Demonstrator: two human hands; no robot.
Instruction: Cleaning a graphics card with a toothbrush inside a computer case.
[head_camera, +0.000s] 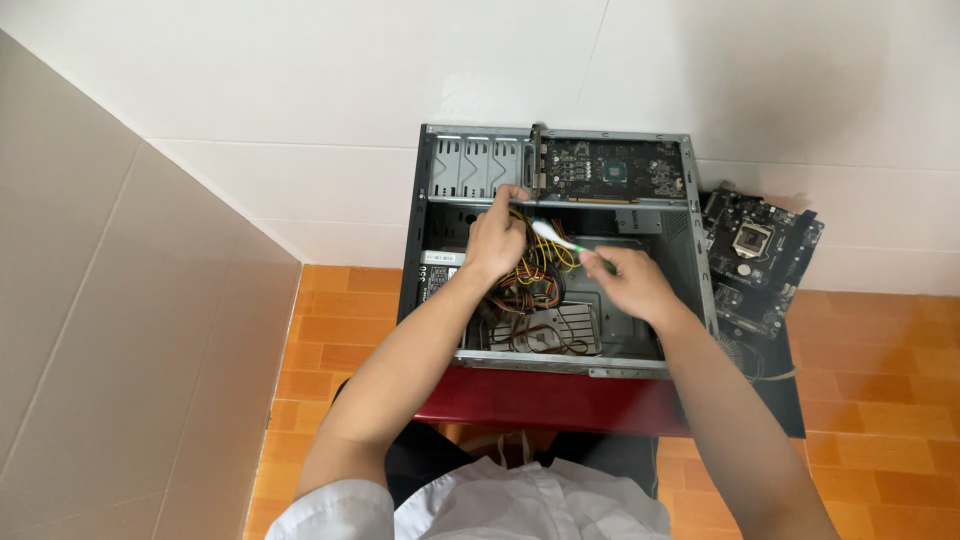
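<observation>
1. The right hand (632, 283) pinches a thin white-and-green brush (570, 244) by its green end.
2. The brush looks light and stiff; its white tip pointing at the left hand.
3. The left hand (497, 240) closes on bendy yellow wires (535, 262) inside the computer case (690, 250), just beside the brush tip.

A white tiled wall (300, 90) fills the top of the view, with thin grey joints between large tiles. A beige wall (110, 330) meets it at the left, forming a corner. The floor (880, 400) is orange tiles with pale joints. A dark red table (540, 400) stands against the white wall. The light is soft and even.
</observation>
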